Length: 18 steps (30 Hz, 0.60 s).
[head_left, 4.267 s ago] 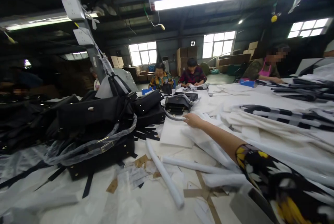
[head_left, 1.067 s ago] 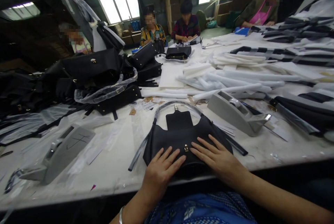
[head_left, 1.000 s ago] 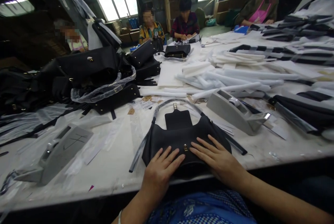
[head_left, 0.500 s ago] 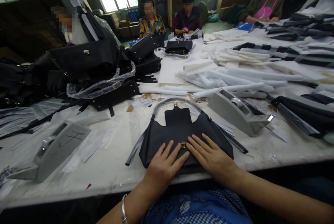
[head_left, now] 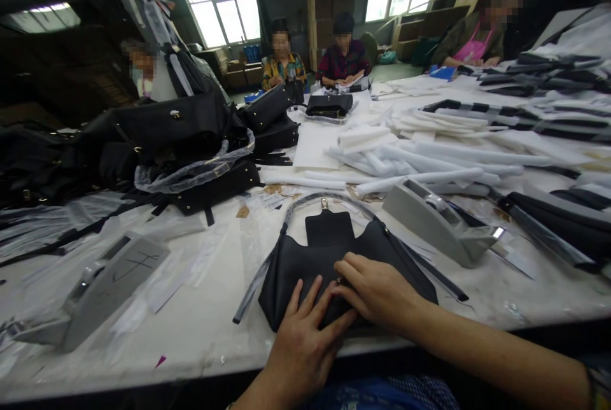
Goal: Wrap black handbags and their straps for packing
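A black handbag (head_left: 291,263) lies on the worktable at my front edge, its flap (head_left: 329,229) folded back away from me. The handle (head_left: 329,196) arches behind it, wrapped in clear plastic. My left hand (head_left: 308,340) rests on the front panel with fingers spread. Bent fingers of my right hand (head_left: 375,289) close around the small metal clasp (head_left: 340,281) at the panel's middle, mostly covering it. The two hands touch or nearly touch there.
Grey tape dispensers stand left (head_left: 114,289) and right (head_left: 439,225) of the bag. Stacked black bags (head_left: 172,123) fill the left side. White padding rolls (head_left: 410,155) lie across the table (head_left: 200,333). Several co-workers sit at the far side.
My right hand has gone from lying flat on the bag to bending its fingers around the clasp. My left hand stays spread on the panel. The camera view has tilted up slightly.
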Each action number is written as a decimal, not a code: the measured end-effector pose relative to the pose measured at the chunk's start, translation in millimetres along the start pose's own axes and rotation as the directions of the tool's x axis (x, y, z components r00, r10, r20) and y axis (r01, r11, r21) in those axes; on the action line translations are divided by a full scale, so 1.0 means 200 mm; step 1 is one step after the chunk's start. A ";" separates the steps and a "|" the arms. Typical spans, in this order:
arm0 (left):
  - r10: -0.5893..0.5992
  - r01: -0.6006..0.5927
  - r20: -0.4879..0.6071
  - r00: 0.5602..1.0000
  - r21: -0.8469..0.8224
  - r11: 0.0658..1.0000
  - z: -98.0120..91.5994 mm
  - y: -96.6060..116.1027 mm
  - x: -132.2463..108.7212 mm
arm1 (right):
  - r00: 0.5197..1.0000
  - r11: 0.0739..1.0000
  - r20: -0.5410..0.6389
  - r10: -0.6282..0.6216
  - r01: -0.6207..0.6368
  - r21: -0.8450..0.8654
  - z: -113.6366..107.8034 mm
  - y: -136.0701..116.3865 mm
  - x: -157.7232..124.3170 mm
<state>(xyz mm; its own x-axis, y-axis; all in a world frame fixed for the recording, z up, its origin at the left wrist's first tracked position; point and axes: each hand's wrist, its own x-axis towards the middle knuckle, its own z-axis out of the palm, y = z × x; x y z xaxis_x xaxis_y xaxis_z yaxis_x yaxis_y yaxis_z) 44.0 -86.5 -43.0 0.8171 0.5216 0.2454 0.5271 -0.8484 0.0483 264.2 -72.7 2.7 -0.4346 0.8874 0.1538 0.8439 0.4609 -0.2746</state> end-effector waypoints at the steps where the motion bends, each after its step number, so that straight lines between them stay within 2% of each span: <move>1: 0.002 -0.002 -0.017 1.000 -0.001 1.000 0.01 0.00 0.00 | 0.999 0.997 0.044 -0.032 0.035 -0.071 0.00 0.00 0.05; 4: 0.025 -0.025 -0.059 0.998 0.009 1.000 0.03 -0.01 -0.01 | 0.967 0.969 0.204 -0.155 0.189 -0.159 0.02 0.01 0.15; 5: 0.035 -0.034 -0.076 0.996 0.019 0.999 0.04 -0.02 -0.01 | 0.954 0.968 0.255 -0.156 0.199 -0.154 0.03 0.01 0.17; 7: 0.055 -0.049 -0.133 0.990 0.051 0.998 0.06 -0.02 -0.01 | 0.940 0.983 0.336 -0.058 0.113 -0.145 0.03 -0.01 0.18; 10: 0.087 -0.058 -0.260 0.962 0.115 0.992 0.12 -0.04 -0.01 | 0.910 0.981 0.384 0.157 -0.100 -0.166 0.00 -0.03 0.21; 12: 0.125 -0.071 -0.333 0.935 0.170 0.983 0.15 -0.06 -0.01 | 0.874 0.981 0.451 0.182 -0.127 -0.148 -0.05 0.00 0.27; 14: 0.170 -0.083 -0.378 0.910 0.235 0.968 0.19 -0.07 -0.01 | 0.833 0.989 0.534 0.145 -0.145 -0.043 -0.11 0.08 0.36; 16: 0.182 -0.065 -0.416 0.891 0.280 0.958 0.24 -0.07 -0.01 | 0.839 0.980 0.529 0.127 -0.189 0.065 -0.18 0.20 0.50; 18: 0.126 0.000 -0.458 0.880 0.265 0.964 0.31 -0.06 -0.01 | 0.896 0.966 0.402 0.191 -0.245 0.087 -0.24 0.34 0.67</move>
<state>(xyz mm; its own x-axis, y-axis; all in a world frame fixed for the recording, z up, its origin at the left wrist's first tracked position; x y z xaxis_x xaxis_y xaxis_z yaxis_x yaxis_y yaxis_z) 50.8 -71.4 -103.0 0.6783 0.3111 0.6657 0.5703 -0.7942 -0.2099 278.5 78.2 49.7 -0.3546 0.8869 -0.2960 0.8940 0.2289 -0.3851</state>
